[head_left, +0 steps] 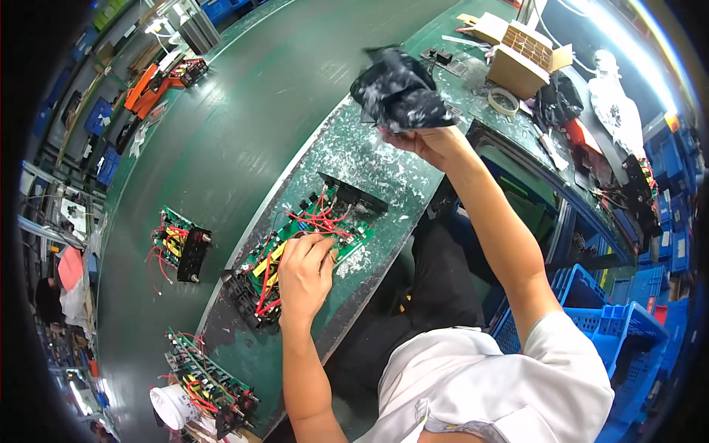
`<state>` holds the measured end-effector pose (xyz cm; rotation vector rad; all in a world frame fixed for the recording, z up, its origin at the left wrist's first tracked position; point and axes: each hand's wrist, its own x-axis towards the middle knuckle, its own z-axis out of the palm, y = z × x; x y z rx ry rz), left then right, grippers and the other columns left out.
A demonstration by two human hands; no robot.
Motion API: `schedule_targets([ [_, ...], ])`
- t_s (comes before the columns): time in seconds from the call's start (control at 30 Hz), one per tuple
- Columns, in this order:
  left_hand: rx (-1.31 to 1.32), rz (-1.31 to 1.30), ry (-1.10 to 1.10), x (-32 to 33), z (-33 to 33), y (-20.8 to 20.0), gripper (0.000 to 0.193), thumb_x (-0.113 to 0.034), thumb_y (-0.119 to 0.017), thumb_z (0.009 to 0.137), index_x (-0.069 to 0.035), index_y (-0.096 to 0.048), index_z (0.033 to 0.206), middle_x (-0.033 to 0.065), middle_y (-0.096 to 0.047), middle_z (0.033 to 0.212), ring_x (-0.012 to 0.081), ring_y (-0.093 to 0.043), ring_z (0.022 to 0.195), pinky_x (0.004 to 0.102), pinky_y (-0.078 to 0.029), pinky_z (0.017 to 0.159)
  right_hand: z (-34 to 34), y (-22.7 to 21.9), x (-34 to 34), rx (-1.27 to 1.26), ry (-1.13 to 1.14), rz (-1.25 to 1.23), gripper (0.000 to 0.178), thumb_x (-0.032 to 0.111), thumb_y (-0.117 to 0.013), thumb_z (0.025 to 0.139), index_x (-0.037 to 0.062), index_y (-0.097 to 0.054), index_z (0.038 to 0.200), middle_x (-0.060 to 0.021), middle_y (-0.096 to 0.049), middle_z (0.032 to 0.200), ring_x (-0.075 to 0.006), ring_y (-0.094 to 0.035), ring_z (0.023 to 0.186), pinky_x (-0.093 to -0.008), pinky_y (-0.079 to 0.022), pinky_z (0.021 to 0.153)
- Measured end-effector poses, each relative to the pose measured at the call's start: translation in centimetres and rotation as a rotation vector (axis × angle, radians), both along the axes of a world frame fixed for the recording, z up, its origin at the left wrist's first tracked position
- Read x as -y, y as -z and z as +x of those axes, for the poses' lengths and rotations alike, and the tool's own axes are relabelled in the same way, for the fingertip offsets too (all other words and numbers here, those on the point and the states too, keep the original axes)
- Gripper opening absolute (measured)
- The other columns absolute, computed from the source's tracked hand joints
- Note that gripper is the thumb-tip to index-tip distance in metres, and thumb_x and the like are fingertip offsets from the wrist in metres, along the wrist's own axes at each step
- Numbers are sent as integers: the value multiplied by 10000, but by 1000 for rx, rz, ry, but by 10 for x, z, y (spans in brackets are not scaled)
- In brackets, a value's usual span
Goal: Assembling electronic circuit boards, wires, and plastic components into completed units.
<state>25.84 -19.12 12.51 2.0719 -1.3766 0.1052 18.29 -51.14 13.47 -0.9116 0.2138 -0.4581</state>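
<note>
A long green circuit board (362,238) with red wires, yellow-wrapped parts and black end panels lies on the bench in front of me. My left hand (304,275) rests over its near edge with the fingers bent and closed on it; the fingertips are partly hidden among the wires. Up and to the right, my right hand (427,145) grips a crumpled black plastic bag (402,92) smeared with white. The bag is slightly blurred and held above the bench, beyond the board's far end panel.
White flakes cover the green bench (310,166). Another board (177,245) sits to the left, with more boards (210,380) beside a white tub (172,406) at lower left. A divided cardboard box (521,63) and tape roll (504,102) stand far right, blue crates (620,325) near right.
</note>
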Motion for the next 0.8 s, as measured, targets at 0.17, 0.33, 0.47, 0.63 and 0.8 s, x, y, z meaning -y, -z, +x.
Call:
schedule_targets([
  [0.17,-32,-11,-17,-3,0,2,161,-48,-718,799,-4,-704,954,121,-672,989,317,-619,919,423,-494,817,-15,-1,-20,-127,191,154,121,109,-685,942,40,-644,1033,-92,-688,1008,-239,-698,923,-393,-634,827],
  [0.33,16,1,-12,-4,5,6,161,-49,-715,806,-21,-708,965,103,-668,997,306,-610,913,422,-505,808,-50,19,-46,3,263,142,87,69,-627,972,15,-639,1039,-95,-682,1014,-265,-681,978,-496,-567,956],
  [0.47,27,21,-11,-1,3,5,163,-73,-728,806,-34,-715,964,86,-667,984,288,-603,906,409,-511,802,-84,44,-93,-74,297,70,150,66,-668,936,9,-668,1075,-111,-698,1044,-246,-681,991,-427,-555,959],
  [0.63,36,48,-24,-1,3,7,167,-83,-731,804,-47,-722,967,76,-668,988,280,-601,915,406,-510,801,-74,67,-153,-389,179,-114,209,38,-724,887,-22,-674,1081,-96,-699,1016,-182,-689,884,-323,-560,841],
  [0.8,46,51,-19,2,1,5,167,-94,-727,807,-55,-724,969,64,-663,982,272,-591,916,401,-505,807,-62,163,-148,-383,247,-1072,250,81,-684,940,-53,-651,1148,-101,-701,1029,-162,-686,898,-286,-560,820],
])
